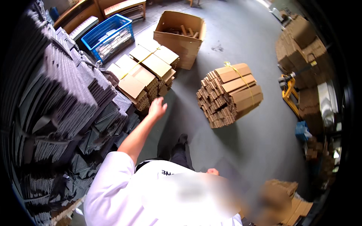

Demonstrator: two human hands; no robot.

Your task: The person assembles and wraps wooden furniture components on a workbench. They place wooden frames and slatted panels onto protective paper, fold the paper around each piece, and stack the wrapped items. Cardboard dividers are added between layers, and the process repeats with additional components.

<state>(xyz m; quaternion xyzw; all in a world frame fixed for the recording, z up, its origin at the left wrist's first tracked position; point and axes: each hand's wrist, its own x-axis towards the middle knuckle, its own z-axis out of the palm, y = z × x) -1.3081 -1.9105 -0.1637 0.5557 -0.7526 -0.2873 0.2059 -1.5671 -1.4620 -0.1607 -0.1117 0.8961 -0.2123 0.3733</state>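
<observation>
My left hand (157, 108) is stretched forward with its fingers loosely apart and nothing in it. Just beyond it on the left stands a stack of flat cardboard bundles (137, 75), bound on top with yellow strap; I cannot tell whether the hand touches it. To the right, on the floor, another tied bundle of folded cardboard (226, 96) sits apart from both hands. Of my right hand (213, 171) only a small part shows beside my white shirt, and its fingers are mostly hidden.
Tall piles of grey folded sheets (64, 90) line the left side. At the back are a blue crate (107, 34) and an open cardboard box (177, 41) with scraps inside. On the right, a yellow pallet jack (289, 92) stands near stacked cardboard (301, 45). More cardboard (299, 211) lies lower right.
</observation>
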